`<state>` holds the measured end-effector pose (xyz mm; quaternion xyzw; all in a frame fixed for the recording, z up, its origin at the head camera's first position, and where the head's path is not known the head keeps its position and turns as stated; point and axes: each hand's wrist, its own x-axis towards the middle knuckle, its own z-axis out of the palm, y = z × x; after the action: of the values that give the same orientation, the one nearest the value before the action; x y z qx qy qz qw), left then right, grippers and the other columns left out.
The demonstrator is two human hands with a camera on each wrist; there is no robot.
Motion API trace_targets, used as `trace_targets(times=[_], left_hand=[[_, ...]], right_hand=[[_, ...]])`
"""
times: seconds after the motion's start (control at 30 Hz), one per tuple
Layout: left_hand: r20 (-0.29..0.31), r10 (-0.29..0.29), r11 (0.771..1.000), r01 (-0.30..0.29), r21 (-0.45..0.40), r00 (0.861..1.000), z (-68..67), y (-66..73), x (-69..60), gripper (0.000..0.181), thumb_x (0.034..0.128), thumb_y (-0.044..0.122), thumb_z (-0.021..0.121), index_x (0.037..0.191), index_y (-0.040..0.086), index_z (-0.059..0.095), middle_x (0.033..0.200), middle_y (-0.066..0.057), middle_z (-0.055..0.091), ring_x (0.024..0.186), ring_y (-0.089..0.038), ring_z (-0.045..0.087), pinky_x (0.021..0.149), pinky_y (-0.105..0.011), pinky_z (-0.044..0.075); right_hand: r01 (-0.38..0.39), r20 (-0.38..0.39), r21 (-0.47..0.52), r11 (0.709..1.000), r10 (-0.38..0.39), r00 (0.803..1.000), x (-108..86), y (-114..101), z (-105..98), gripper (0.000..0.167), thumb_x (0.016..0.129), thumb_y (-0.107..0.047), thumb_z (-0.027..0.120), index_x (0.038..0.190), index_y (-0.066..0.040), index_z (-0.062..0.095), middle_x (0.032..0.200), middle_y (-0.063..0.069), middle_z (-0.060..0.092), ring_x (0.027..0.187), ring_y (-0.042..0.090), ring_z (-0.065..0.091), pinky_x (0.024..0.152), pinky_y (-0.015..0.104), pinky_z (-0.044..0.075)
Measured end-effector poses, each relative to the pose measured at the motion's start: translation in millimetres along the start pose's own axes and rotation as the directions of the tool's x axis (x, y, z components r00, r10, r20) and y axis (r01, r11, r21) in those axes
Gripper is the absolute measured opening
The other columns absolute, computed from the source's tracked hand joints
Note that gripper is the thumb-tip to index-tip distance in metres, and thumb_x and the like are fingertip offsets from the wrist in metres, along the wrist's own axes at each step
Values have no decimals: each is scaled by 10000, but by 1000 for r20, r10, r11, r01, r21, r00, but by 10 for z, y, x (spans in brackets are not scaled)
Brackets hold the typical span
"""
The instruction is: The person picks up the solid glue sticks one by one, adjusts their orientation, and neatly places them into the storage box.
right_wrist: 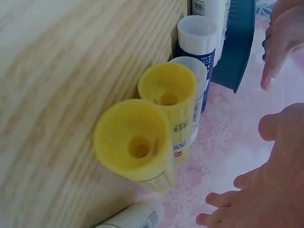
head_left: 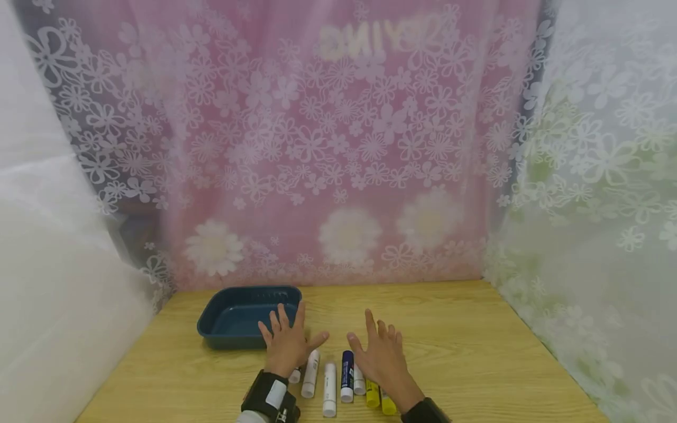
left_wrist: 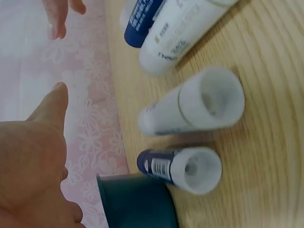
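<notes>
Several glue sticks lie in a loose row on the table under my hands. In the head view there are white glue sticks point(head_left: 329, 390), a navy glue stick point(head_left: 347, 377) and yellow glue sticks point(head_left: 372, 395). My left hand point(head_left: 285, 349) hovers over the row's left end with fingers spread, holding nothing. Over the right end is my right hand point(head_left: 382, 357), fingers extended and likewise holding nothing. The left wrist view shows a dark-labelled glue stick point(left_wrist: 160, 166) with a white base. Two yellow bases point(right_wrist: 133, 137) appear close up in the right wrist view.
A dark teal plastic basin point(head_left: 211, 338) stands at the back left of the wooden table point(head_left: 476, 352), partly behind my left hand. Flower-patterned translucent curtains point(head_left: 338, 147) hang at the back and both sides. Another white tube point(right_wrist: 137, 216) lies at the right wrist view's bottom.
</notes>
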<state>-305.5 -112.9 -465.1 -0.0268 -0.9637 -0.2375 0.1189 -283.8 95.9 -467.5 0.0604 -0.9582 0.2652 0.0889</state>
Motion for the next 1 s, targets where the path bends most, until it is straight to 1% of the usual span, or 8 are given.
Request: trace_targets(times=[0.1, 0.23, 0.33, 0.47, 0.57, 0.63, 0.8, 1.0], left_hand=[[-47, 34, 999, -34, 20, 998, -14, -57, 38, 954, 871, 601, 699, 1599, 117, 317, 1588, -424, 170, 1462, -643, 140, 1141, -803, -13], [-91, 65, 996, -59, 65, 994, -101, -111, 98, 949, 868, 602, 700, 1591, 107, 337, 1583, -420, 198, 1461, -634, 164, 1147, -799, 18], [-93, 69, 994, -60, 92, 993, -176, -162, 153, 957, 870, 615, 689, 1595, 106, 328, 1583, -417, 204, 1468, -620, 164, 1152, -795, 24], [-74, 69, 990, -59, 131, 995, -402, -119, 159, 912, 889, 566, 697, 1578, 77, 353, 1563, -417, 260, 1455, -617, 219, 1152, -794, 73], [-69, 75, 985, -64, 158, 995, -545, -93, 182, 851, 904, 525, 699, 1550, 63, 393, 1549, -416, 292, 1440, -613, 264, 1151, -788, 112], [-71, 77, 985, -65, 157, 995, -591, -121, 240, 820, 912, 511, 696, 1531, 51, 415, 1539, -424, 301, 1437, -616, 267, 1146, -790, 121], [-56, 40, 984, -29, 176, 998, -791, -147, 358, 802, 938, 503, 669, 1526, 21, 412, 1525, -425, 324, 1444, -599, 270, 1159, -776, 138], [-24, -65, 978, 69, 196, 998, -1022, -199, 461, 785, 966, 474, 645, 1543, 13, 378, 1481, -412, 400, 1407, -608, 325, 1156, -770, 172]], right_hand=[[18, 17, 25, 1000, -19, 1000, 41, -25, 0, 740, 1049, -539, 439, 1616, -104, 247, 1508, 334, 425, 1422, 583, 318, 1196, 704, 161], [32, 31, 45, 998, -34, 999, 107, -79, -27, 746, 1054, -533, 433, 1625, -107, 214, 1517, 350, 403, 1427, 583, 315, 1207, 683, 173], [25, 31, 79, 997, -27, 999, 149, -128, -54, 746, 1049, -523, 458, 1612, -81, 247, 1517, 344, 409, 1416, 583, 336, 1161, 695, 276], [35, 23, 97, 995, -37, 999, 210, -203, -91, 703, 1048, -477, 495, 1569, -36, 329, 1489, 321, 458, 1374, 567, 408, 1038, 709, 417], [68, 31, 87, 994, -71, 997, 268, -265, -128, 667, 1054, -447, 500, 1564, -47, 343, 1469, 319, 482, 1355, 555, 441, 1014, 696, 448], [91, 44, 79, 993, -94, 995, 319, -309, -151, 660, 1057, -440, 496, 1573, -64, 330, 1471, 315, 484, 1357, 547, 447, 1013, 688, 454], [144, 78, 65, 987, -149, 986, 447, -474, -178, 638, 1071, -425, 470, 1596, -104, 303, 1488, 285, 484, 1354, 495, 485, 1010, 645, 483], [212, 113, 10, 977, -211, 971, 610, -809, -224, 578, 1086, -402, 433, 1594, -149, 323, 1469, 242, 526, 1305, 420, 562, 989, 568, 534]])
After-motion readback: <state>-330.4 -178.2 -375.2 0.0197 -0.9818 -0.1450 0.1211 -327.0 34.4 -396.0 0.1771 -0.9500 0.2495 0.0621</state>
